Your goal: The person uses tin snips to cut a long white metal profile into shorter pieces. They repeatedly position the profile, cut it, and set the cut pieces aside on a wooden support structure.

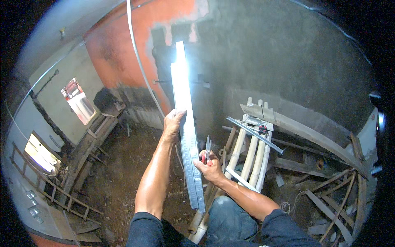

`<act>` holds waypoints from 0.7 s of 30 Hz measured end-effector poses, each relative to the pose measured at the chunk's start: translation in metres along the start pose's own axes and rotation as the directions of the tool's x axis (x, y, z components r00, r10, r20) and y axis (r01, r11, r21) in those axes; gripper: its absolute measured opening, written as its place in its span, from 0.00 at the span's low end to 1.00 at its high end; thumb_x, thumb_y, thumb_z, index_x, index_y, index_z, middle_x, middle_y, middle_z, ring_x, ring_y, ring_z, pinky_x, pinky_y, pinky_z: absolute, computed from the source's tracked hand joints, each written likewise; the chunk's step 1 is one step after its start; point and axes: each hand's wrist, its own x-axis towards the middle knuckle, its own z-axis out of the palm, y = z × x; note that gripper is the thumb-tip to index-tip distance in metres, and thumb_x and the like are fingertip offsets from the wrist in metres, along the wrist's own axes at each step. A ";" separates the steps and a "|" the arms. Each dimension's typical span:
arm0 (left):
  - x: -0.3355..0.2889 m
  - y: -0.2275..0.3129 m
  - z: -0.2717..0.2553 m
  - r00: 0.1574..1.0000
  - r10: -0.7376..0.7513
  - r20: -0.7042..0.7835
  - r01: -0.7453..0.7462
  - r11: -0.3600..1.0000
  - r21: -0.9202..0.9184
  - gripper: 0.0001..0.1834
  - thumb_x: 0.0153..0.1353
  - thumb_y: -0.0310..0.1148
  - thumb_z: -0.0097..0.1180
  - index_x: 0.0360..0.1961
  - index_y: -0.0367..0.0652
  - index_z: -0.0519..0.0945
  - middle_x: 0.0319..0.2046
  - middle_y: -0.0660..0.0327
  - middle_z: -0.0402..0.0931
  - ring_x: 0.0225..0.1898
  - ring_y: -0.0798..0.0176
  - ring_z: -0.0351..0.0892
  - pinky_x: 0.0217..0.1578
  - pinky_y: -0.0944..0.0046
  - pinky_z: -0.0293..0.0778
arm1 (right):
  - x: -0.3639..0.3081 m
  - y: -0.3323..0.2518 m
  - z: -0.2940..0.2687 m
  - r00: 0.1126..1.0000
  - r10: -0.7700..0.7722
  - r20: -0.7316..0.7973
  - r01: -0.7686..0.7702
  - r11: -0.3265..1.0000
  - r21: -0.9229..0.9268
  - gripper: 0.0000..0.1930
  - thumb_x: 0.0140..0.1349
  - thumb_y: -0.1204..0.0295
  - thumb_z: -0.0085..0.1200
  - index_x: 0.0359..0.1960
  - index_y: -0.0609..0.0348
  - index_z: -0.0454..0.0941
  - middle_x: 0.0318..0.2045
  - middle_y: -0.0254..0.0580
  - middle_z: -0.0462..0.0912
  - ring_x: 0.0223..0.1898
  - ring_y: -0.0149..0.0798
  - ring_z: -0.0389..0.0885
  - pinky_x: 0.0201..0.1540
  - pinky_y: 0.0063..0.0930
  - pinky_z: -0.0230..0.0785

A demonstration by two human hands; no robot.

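Note:
Long silvery metal channels [189, 152], lying one against the other, stand steeply upright in front of me, their upper part washed out by glare. My left hand [174, 122] is closed around them about halfway up. Lower down, my right hand [212, 169] grips a pair of red-handled snips [208, 146], blades pointing up. Its thumb side also touches the edge of the channels. Part of the snips' handles is hidden by my fingers.
Bamboo poles [243, 153] form a platform at right, with a metal strip [255, 135] and a round red and black object [263, 129] on it. A curved plank [304, 131] and piled timber lie farther right. A ladder [53, 189] is at left; a white cable [138, 53] hangs ahead.

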 end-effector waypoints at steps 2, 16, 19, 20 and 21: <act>0.004 -0.002 0.002 1.000 -0.011 0.008 0.011 0.997 -0.080 0.15 0.64 0.38 0.62 0.44 0.37 0.79 0.32 0.59 0.82 0.29 0.65 0.82 0.30 0.63 0.80 | 0.001 0.006 -0.011 0.998 -0.003 0.066 0.003 1.000 0.005 0.14 0.56 0.70 0.67 0.35 0.54 0.71 0.27 0.26 0.68 0.29 0.23 0.67 0.33 0.25 0.65; 0.002 0.022 0.044 0.991 0.114 0.071 -0.080 0.925 -0.372 0.18 0.68 0.43 0.56 0.48 0.40 0.73 0.37 0.51 0.83 0.34 0.58 0.84 0.35 0.58 0.83 | 0.009 0.036 -0.122 0.786 0.371 0.495 -0.445 0.895 0.035 0.18 0.52 0.63 0.71 0.33 0.46 0.70 0.23 0.22 0.70 0.21 0.23 0.70 0.14 0.21 0.62; -0.006 0.018 0.055 0.987 0.141 0.082 -0.100 0.919 -0.382 0.20 0.66 0.42 0.60 0.50 0.40 0.72 0.37 0.53 0.82 0.36 0.60 0.84 0.35 0.59 0.81 | 0.004 0.039 -0.130 0.795 0.368 0.483 -0.437 0.899 0.034 0.19 0.52 0.63 0.71 0.32 0.46 0.68 0.23 0.22 0.70 0.20 0.22 0.69 0.14 0.21 0.62; -0.008 0.017 0.057 0.986 0.154 0.066 -0.119 0.922 -0.369 0.21 0.65 0.42 0.61 0.50 0.39 0.71 0.37 0.52 0.82 0.35 0.60 0.84 0.35 0.59 0.82 | 0.002 0.040 -0.131 0.796 0.363 0.485 -0.440 0.896 0.052 0.19 0.52 0.62 0.71 0.32 0.46 0.68 0.23 0.22 0.70 0.19 0.22 0.69 0.14 0.20 0.61; -0.010 0.017 0.058 0.985 0.161 0.068 -0.124 0.921 -0.370 0.21 0.65 0.43 0.61 0.50 0.39 0.71 0.37 0.52 0.82 0.35 0.60 0.84 0.34 0.59 0.82 | 0.001 0.041 -0.132 0.789 0.381 0.483 -0.458 0.888 0.047 0.19 0.52 0.62 0.72 0.32 0.46 0.68 0.23 0.21 0.69 0.19 0.22 0.68 0.14 0.20 0.61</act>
